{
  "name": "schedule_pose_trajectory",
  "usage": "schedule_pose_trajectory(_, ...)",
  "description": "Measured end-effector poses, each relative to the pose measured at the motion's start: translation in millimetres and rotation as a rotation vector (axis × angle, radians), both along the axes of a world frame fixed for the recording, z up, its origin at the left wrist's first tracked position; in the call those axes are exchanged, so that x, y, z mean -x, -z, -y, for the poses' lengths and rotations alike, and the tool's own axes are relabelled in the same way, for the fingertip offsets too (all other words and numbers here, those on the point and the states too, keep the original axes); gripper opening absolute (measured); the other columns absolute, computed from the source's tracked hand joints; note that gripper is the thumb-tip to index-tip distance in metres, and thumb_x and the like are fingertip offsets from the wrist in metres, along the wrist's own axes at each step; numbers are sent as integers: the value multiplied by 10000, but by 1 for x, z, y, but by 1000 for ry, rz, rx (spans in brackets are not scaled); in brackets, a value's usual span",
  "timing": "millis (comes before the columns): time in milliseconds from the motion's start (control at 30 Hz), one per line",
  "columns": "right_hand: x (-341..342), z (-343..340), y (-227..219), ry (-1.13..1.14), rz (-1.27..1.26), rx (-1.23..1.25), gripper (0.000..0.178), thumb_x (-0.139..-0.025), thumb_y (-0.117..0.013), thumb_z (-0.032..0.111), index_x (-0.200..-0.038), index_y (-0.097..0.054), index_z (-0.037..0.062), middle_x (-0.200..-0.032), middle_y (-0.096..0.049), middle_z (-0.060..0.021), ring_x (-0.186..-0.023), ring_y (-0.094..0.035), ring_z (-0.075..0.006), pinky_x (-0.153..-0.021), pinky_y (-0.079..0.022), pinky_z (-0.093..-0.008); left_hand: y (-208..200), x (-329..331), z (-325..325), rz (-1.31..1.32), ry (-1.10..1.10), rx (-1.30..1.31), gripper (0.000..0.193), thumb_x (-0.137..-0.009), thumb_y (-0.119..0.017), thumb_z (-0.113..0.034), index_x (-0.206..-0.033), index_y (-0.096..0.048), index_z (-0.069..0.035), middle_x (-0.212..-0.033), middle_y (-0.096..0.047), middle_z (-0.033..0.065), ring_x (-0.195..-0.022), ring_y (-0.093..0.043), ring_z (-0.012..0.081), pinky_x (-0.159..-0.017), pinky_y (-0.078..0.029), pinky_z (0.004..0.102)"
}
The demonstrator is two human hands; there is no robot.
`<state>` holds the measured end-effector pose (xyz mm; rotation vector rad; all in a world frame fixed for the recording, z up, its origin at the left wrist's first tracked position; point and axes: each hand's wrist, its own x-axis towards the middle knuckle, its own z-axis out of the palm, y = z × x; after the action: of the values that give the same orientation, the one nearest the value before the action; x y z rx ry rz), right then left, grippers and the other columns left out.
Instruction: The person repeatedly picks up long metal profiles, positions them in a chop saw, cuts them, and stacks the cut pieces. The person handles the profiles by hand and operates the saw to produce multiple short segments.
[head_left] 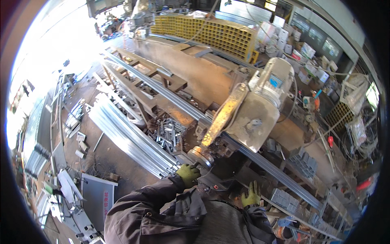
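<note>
My left hand [188, 175], in a yellow-green work glove, is closed round a short dark handle [197, 164] at the near side of a cut-off saw. The saw has a large dusty motor [270, 83] and a worn yellow belt guard [222, 116]. Long grey steel profiles [272, 167] run beneath the saw from far left to near right. My right hand [252, 194], gloved alike, is held open with fingers stretched out, on the near side of the profiles. It holds nothing. The blade and the cutting spot are hidden under the guard and motor.
A bundle of shiny metal tubes [126, 136] lies on the floor at left, beside a heap of short offcuts [167, 132]. Stacks of cut grey pieces [284, 199] sit right of my right hand. Yellow square tubes [203, 32] are piled at the back.
</note>
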<state>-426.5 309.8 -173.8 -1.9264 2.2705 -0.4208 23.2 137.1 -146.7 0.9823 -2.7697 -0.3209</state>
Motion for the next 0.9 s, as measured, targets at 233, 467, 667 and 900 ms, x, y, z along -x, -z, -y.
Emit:
schedule_pose_trajectory(233, 5, 1, 6, 11, -38, -57, 943, -953, -815, 403, -1788, -537, 64, -1926, -401, -202, -1717, -433, -504, -1411, -383, -611, -9, 2, 0, -7, 12, 9, 463, -877, -916, -453, -1266, -856, -210, -1346, -840, 27, -1290, -782, 322, -1022, -623, 537)
schedule_pose_trajectory(467, 5, -1, 5, 37, -24, -73, 930, -980, -794, 419, -1799, -529, 68, -1926, -396, -210, -1718, -418, -530, -1417, -369, -609, -14, 5, 1, 24, 15, -24, 441, -874, -920, -452, -1250, -874, -225, -1334, -847, 16, -1282, -784, 313, -1020, -611, 536)
schedule_pose_trajectory(667, 4, -3, 1, 34, 1, -23, 897, -1000, -787, 411, -1802, -534, 101, -1929, -395, -194, -1723, -415, -517, -1419, -378, -597, -16, 8, -1, 14, 0, 11, 426, -902, -898, -484, -1238, -875, -223, -1323, -849, 19, -1284, -782, 324, -1021, -615, 539)
schedule_pose_trajectory(900, 3, -2, 1, 17, 2, 26, 908, -972, -804, 417, -1781, -558, 86, -1907, -424, -210, -1705, -431, -536, -1404, -388, -619, -20, 6, 0, 7, 18, 1, 428, -913, -898, -488, -1244, -875, -219, -1325, -847, 22, -1288, -780, 328, -1032, -615, 544)
